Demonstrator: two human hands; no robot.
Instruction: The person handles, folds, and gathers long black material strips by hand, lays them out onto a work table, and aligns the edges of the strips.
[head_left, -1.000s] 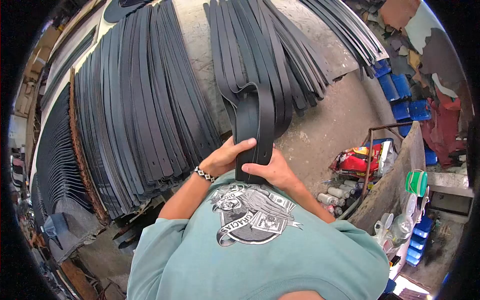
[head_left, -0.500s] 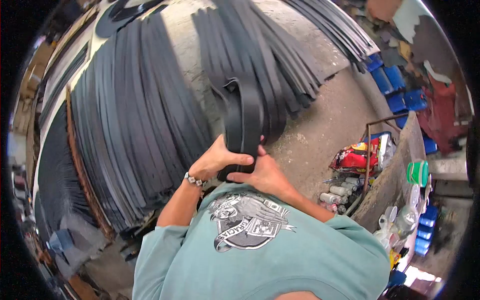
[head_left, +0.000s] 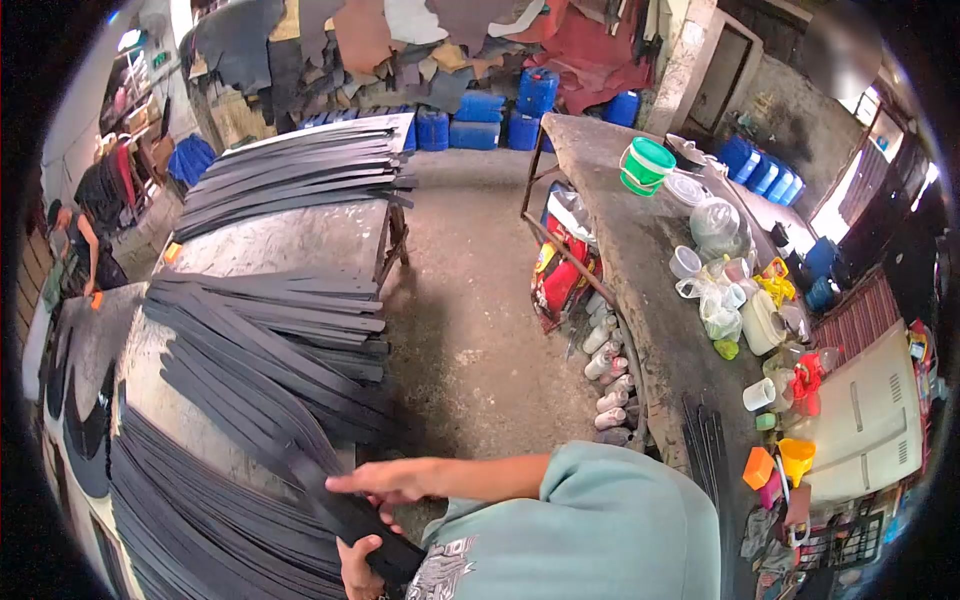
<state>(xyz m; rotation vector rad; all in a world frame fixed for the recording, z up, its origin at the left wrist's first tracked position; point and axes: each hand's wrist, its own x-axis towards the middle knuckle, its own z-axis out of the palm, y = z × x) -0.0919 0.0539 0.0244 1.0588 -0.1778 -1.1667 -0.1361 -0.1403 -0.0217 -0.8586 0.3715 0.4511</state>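
Note:
Long black leather strips run in a bundle from the worktable down to my body. My left hand is closed around the near end of the bundle, its thumb along the edge. Above it, my right hand reaches across the strips, index finger stretched out over them. Other fingertips of that hand show below, beside the strip edge; whether they touch it is unclear. A wide row of more dark strips lies under and left of my hands.
More strips lie at the far end of the worktable. To the right, a second table bears a green bucket, plastic tubs and bags. Bottles stand beneath its edge. Another person bends over a table at far left.
My view has swung up and to the right, showing the room. My right hand has shifted from gripping beside the left hand to stretching across the strips. My left hand still holds the bundle.

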